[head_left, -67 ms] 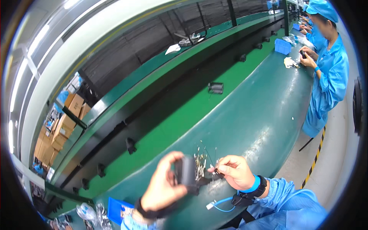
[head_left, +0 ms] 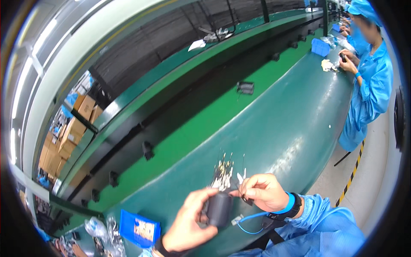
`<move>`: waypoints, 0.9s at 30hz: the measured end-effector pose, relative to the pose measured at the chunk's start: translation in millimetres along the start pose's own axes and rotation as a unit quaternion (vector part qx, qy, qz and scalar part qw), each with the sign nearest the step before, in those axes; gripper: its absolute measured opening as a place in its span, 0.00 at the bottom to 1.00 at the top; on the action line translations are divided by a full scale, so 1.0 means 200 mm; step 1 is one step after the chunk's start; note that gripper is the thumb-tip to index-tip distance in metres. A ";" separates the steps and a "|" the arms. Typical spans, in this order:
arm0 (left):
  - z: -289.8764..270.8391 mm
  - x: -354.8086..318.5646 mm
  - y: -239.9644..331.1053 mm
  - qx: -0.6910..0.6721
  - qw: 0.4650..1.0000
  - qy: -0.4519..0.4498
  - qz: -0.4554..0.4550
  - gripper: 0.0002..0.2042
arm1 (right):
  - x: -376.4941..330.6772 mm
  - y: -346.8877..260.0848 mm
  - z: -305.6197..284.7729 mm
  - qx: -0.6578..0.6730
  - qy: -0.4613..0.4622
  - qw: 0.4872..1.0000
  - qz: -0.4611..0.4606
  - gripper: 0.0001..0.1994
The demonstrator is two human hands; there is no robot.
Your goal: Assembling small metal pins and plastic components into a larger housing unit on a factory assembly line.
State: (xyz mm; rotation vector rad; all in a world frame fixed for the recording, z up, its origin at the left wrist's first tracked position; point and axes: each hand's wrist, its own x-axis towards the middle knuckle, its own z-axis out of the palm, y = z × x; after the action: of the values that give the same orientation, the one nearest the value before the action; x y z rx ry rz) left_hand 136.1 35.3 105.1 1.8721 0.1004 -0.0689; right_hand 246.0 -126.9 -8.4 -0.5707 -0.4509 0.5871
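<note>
And the left hand [head_left: 188, 225] clasps the case [head_left: 220, 210] at six o'clock in view, likely light, stiff and slick, best held by its sides, while at five the right hand [head_left: 266, 195] pinches a dark part [head_left: 245, 198]!

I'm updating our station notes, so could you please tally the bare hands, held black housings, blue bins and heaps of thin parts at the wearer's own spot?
Bare hands, left hand and right hand: 2
Black housing in the left hand: 1
Blue bin: 1
Heap of thin parts: 1
Total: 5
</note>
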 end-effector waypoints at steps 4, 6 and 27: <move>0.08 -0.31 -0.11 0.084 0.996 0.015 0.002 0.29 | -0.12 -0.03 0.17 -0.031 -0.180 0.972 0.148 0.04; 0.07 -0.38 -0.21 0.031 0.998 0.000 -0.046 0.37 | -0.16 -0.01 0.22 -0.043 -0.192 0.966 0.167 0.04; 0.47 -0.58 -0.46 -0.517 0.764 0.376 0.088 0.29 | -0.41 0.27 0.39 -0.261 -0.096 0.958 -0.070 0.06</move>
State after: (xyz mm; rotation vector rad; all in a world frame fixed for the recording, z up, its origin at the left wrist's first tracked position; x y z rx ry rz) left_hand 12.3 -30.2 1.1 0.6813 0.4198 0.7463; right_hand 122.2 -112.0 -1.5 -0.9810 -0.8365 0.3852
